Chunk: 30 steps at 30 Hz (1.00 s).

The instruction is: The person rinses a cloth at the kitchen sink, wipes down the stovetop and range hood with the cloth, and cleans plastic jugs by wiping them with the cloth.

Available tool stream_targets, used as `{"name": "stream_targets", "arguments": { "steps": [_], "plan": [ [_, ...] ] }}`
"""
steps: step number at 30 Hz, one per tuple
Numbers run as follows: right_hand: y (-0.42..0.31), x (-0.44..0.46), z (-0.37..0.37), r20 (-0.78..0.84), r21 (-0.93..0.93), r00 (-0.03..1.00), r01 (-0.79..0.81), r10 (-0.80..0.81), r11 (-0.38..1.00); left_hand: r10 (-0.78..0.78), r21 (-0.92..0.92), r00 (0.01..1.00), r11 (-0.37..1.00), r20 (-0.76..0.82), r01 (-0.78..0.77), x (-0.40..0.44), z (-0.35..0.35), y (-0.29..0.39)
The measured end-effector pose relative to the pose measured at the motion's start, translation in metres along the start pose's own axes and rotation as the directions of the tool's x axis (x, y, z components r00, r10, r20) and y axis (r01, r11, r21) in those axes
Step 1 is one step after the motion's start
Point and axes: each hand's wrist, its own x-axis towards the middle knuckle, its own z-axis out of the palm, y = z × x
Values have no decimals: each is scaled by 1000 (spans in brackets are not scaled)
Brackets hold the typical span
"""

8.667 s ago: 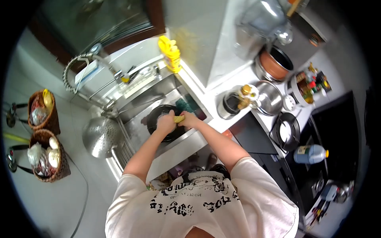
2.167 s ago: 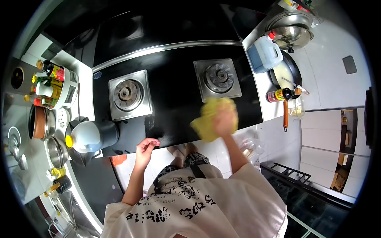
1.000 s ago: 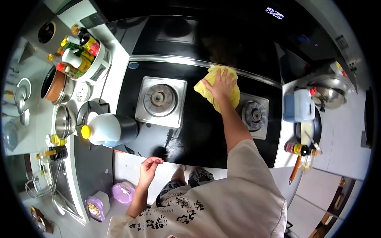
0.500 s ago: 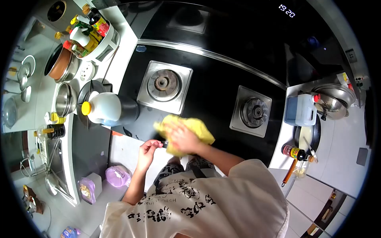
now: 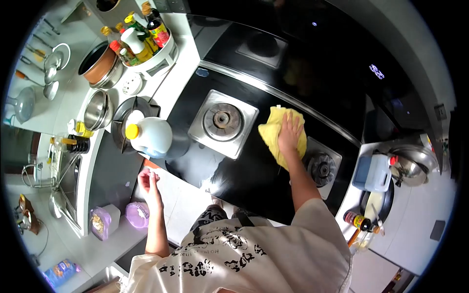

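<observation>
the right hand (image 5: 289,133) lies spread on the yellow cloth (image 5: 273,136) between square steel burners (image 5: 223,123) on the glossy black hob (image 5: 259,188); the left hand (image 5: 150,184) curls, whether pinching i cannot tell. wiping seems unfinished: pale streaks (image 5: 210,183) mark the near side.

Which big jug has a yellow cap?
The left jug, beside the left burner, has the yellow cap; the right jug, across the stove, has a red cap.

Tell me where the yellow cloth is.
In the head view, the yellow cloth lies right of centre on the black cooktop, under the right hand, between the two burners.
</observation>
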Motion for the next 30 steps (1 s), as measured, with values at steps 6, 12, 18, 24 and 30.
{"name": "stream_targets", "arguments": {
  "steps": [6, 12, 18, 24, 30],
  "plan": [
    [-51, 98, 28, -81, 82, 954, 294, -288, 952, 189, 116, 976, 973, 104, -201, 42, 11, 26],
    [-96, 153, 10, 10, 153, 822, 562, -570, 813, 255, 139, 958, 952, 133, -272, 68, 21, 17],
    [-186, 201, 16, 9, 133, 755, 649, -656, 749, 317, 157, 883, 908, 346, -388, 113, -1, 26],
    [-284, 250, 24, -115, 159, 701, 713, -704, 683, 370, -99, 815, 925, 447, -366, 124, 21, 46],
    [-303, 245, 24, -137, 190, 755, 655, -641, 731, 303, -168, 860, 952, 411, -255, 113, 25, 59]
  ]
}}
